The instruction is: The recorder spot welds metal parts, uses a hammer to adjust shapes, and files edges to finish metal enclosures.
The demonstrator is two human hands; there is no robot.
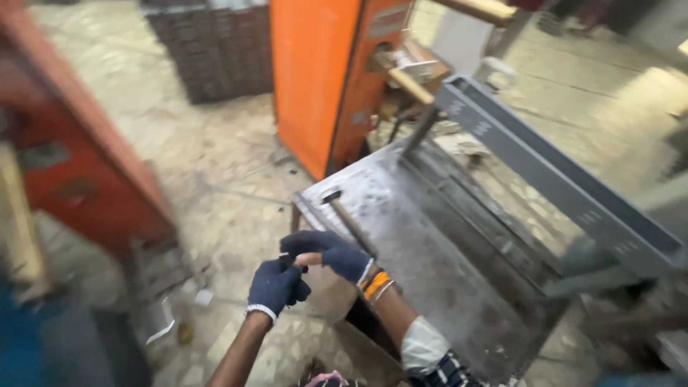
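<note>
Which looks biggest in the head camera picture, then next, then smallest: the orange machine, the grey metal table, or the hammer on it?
1. Grey metal table
2. Orange machine, partly cut off by the picture's edge and farther away, so its rank against the table is unsure
3. Hammer, clearly smallest

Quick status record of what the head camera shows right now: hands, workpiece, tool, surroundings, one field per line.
left hand: gloved, touching the right hand's bare fingertip
right hand: gloved, one fingertip bare, orange band at the wrist
held objects: none visible
hammer: lying on the metal sheet, beside the right hand
metal sheet: grey, flat
grey channel: long, perforated, resting across the sheet's far side
orange machine: upright, behind the sheet
floor: stone, scattered scraps
</note>
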